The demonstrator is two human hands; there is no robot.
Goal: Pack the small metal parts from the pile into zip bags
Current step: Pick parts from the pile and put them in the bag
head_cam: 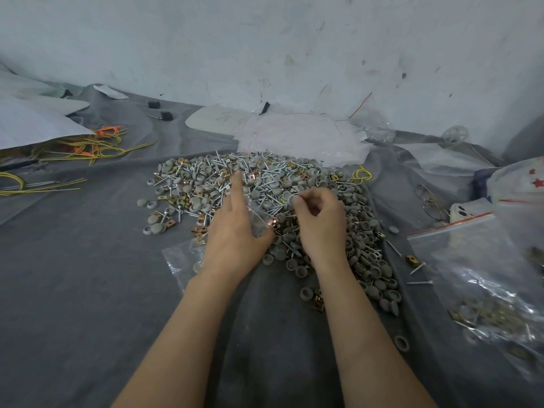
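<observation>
Clear zip bag [259,219], frame centre: your left grip [235,231] clamps it. Right grip [321,222] curls on pile [265,175], catch unclear; bag parts next.

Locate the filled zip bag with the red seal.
Head view: the filled zip bag lies far right on the grey cloth, right of the parts pile, beyond the right hand.
</observation>
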